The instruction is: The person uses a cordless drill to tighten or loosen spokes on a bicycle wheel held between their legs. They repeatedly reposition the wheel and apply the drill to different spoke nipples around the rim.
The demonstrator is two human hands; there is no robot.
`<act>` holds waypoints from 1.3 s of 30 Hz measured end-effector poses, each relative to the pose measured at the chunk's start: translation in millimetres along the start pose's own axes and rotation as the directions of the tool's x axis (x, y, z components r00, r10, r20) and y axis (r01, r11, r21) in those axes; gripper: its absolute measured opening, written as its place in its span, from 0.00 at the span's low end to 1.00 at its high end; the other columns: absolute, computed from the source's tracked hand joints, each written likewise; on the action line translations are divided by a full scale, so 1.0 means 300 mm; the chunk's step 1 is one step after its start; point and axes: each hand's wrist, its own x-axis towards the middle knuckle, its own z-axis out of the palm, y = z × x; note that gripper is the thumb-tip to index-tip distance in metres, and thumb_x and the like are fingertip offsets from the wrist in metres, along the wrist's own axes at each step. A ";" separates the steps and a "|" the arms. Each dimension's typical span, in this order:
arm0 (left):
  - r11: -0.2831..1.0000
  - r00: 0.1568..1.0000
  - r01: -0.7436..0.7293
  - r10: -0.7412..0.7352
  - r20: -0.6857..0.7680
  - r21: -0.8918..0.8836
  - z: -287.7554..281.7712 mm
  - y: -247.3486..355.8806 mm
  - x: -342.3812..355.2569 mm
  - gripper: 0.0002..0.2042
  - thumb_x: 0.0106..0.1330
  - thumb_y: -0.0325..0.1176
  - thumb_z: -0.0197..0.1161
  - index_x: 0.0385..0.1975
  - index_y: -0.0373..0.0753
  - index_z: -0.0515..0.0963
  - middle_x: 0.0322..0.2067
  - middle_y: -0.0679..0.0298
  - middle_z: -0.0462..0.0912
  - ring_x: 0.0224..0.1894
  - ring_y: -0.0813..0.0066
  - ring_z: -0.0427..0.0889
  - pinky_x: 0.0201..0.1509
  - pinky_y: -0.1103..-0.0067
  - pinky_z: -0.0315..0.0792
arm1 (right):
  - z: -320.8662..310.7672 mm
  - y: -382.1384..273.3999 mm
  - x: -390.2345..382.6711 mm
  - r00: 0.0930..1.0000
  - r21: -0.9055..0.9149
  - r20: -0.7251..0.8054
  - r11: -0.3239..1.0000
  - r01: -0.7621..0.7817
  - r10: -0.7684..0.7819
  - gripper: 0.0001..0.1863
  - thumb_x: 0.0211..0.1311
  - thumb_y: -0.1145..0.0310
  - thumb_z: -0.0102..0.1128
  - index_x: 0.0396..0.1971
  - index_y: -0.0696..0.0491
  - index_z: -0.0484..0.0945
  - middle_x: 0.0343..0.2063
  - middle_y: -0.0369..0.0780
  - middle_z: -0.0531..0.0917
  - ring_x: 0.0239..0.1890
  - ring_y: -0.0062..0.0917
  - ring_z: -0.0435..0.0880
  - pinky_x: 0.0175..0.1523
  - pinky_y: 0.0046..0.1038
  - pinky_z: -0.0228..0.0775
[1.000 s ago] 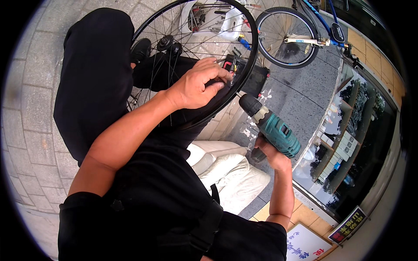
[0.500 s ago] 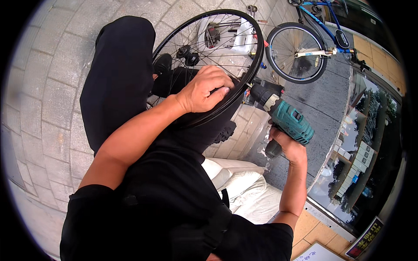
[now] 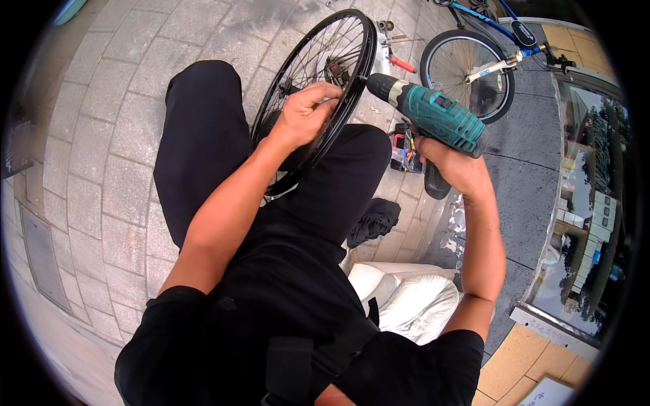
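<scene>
A spoked bicycle wheel with a black rim [image 3: 366, 51] stands tilted between my knees. My left hand [image 3: 303, 118] is closed at the rim's inner side, its fingertips curled among the spokes; exactly what they pinch is hidden. In my right hand [image 3: 455, 164] is a teal and black cordless drill [image 3: 441, 114], gripped by its handle. The drill points left, its black chuck [image 3: 380, 86] right up against the outer face of the rim. Any bit in the chuck is hidden from view.
Beyond the wheel lie a red-handled tool [image 3: 402, 64] and other tools. A blue bicycle [image 3: 484, 21] with its front wheel [image 3: 425, 68] is at the far right. A small box of parts [image 3: 406, 150] sits below the drill. A white-covered seat [image 3: 420, 308] is beside me, a glass window [image 3: 575, 237] at right.
The wheel has turned to a more edge-on view, and my left hand has shifted up along it. The drill has moved up and left with its chuck still at the rim.
</scene>
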 end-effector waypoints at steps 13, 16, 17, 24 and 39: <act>0.988 1.000 0.011 -0.009 -0.018 0.153 -0.055 0.084 -0.001 0.09 0.75 0.15 0.60 0.49 0.27 0.84 0.47 0.59 0.87 0.50 0.75 0.85 0.56 0.80 0.77 | 0.001 -0.095 0.033 0.997 0.082 0.010 0.993 0.081 -0.082 0.17 0.56 0.76 0.63 0.47 0.56 0.85 0.30 0.34 0.83 0.33 0.18 0.79 0.42 0.27 0.76; 0.989 1.000 -0.001 0.005 -0.030 0.149 -0.055 0.084 -0.004 0.08 0.76 0.16 0.60 0.49 0.27 0.83 0.47 0.60 0.86 0.48 0.77 0.84 0.53 0.81 0.77 | -0.020 -0.093 0.009 0.998 0.098 0.028 0.994 0.050 -0.053 0.14 0.56 0.77 0.64 0.44 0.57 0.85 0.28 0.33 0.82 0.31 0.18 0.79 0.39 0.28 0.76; 0.990 0.999 -0.007 0.012 -0.034 0.141 -0.058 0.083 -0.004 0.08 0.76 0.17 0.61 0.49 0.26 0.83 0.47 0.60 0.86 0.47 0.77 0.84 0.53 0.81 0.76 | -0.030 -0.094 -0.006 0.998 0.097 0.036 0.994 0.050 -0.054 0.13 0.56 0.77 0.64 0.43 0.58 0.85 0.27 0.33 0.82 0.30 0.19 0.79 0.38 0.28 0.76; 0.995 0.996 0.058 -0.053 -0.075 0.077 -0.057 0.081 0.012 0.07 0.73 0.16 0.61 0.47 0.29 0.83 0.43 0.59 0.87 0.46 0.73 0.85 0.53 0.79 0.77 | -0.045 -0.031 -0.056 0.997 0.086 0.059 0.995 0.046 -0.051 0.13 0.60 0.75 0.69 0.45 0.57 0.88 0.31 0.33 0.87 0.33 0.17 0.81 0.40 0.28 0.78; 0.996 0.997 0.034 -0.029 -0.065 0.086 -0.042 0.074 0.012 0.06 0.72 0.17 0.62 0.45 0.29 0.82 0.42 0.56 0.86 0.46 0.68 0.85 0.54 0.78 0.77 | -0.075 -0.020 -0.044 0.993 -0.101 0.022 0.988 0.119 -0.117 0.15 0.54 0.73 0.72 0.44 0.55 0.88 0.35 0.40 0.91 0.37 0.26 0.89 0.47 0.32 0.80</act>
